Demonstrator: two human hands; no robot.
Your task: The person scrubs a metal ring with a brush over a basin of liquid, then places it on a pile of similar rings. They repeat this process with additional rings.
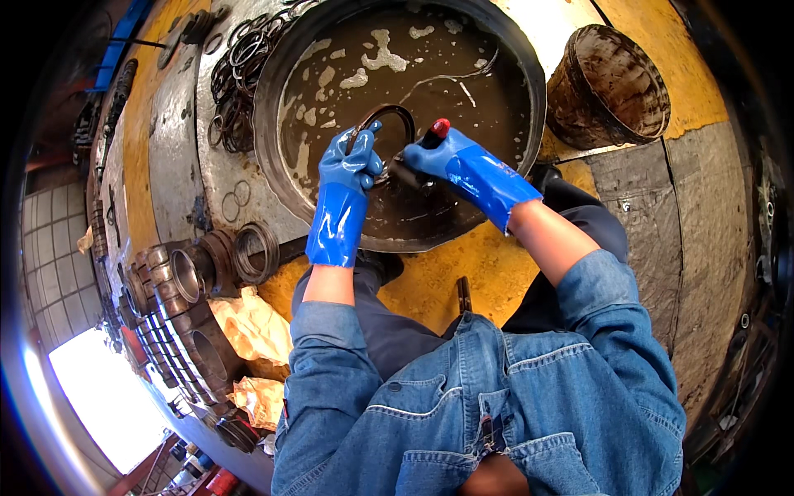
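Observation:
Both hands wear blue rubber gloves and are over a wide round tub point(269, 157) of murky brown liquid. My left hand point(349, 157) is closed around the left side of a thin dark metal ring point(411, 124), which stands tilted up over the liquid. Just to its right, my right hand point(442, 155) grips a brush by its dark handle with a red end point(441, 128). The brush's dark lower part points down by the ring's lower edge; its bristles are hard to make out.
A heap of thin dark rings point(240, 74) lies left of the tub, with a few loose rings point(236, 198) nearer. Thick metal collars point(194, 273) and crumpled brown paper point(255, 322) sit at the lower left. A dirty bucket point(620, 87) stands at right.

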